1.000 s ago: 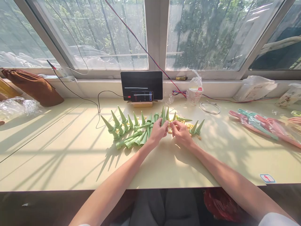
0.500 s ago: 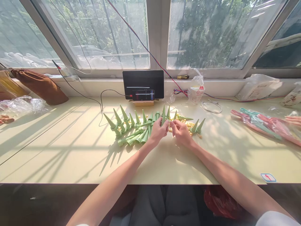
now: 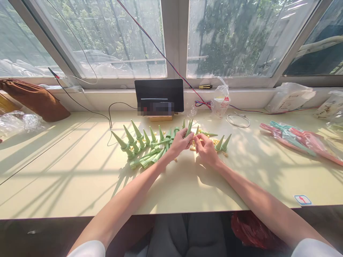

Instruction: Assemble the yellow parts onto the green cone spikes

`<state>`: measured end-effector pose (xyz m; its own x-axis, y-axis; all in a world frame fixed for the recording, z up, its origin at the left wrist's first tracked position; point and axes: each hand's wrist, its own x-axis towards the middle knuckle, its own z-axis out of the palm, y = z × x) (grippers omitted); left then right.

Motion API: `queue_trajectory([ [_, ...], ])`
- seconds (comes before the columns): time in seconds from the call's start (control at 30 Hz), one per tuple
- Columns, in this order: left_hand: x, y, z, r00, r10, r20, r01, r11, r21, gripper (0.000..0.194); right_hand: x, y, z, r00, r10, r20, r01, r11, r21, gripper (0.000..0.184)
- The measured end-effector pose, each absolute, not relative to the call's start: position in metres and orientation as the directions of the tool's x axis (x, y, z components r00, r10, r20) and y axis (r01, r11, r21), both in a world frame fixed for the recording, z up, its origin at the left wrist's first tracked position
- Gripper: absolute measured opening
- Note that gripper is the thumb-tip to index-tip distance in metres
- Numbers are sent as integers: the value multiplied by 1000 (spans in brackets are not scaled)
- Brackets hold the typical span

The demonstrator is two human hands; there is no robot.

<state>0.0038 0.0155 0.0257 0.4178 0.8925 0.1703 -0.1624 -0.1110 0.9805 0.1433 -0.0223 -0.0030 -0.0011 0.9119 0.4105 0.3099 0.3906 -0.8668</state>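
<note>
Left grip: clenched on one green cone, its tip pointing up; we find it over the middle of the pile, near the right hand.
Right grip: thumb and finger drawn close together just beside the left hand; we cannot tell whether anything sits between them.
Standing cones: we count six clear ones to the left, two behind the hands, two to the right; others may be hidden.
Lying tubes: several, green, crossing each other left of the hands; we cannot count them surely.
Gold pieces: many small ones, scattered around the cones, too mingled for us to number.
Desk: one, pale yellow, striped with sun and shadow; we see one sticker near its front edge.
Back of desk: one dark tablet above one block, a blurred patch over its lower part; one bagged cup; one coiled white cable.
Sides: one brown pouch at left; pink and green wrapped pieces at right.
Room: we face windows with trees outside; one cutter lies on the sill, and one red bag sits below the desk.
</note>
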Motion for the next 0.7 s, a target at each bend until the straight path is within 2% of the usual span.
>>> queue_trajectory([
  [0.7, 4, 4, 12, 250, 963, 103, -202, -52, 978, 37, 143, -20, -5, -42, 905, 424, 300, 416, -858, 28],
])
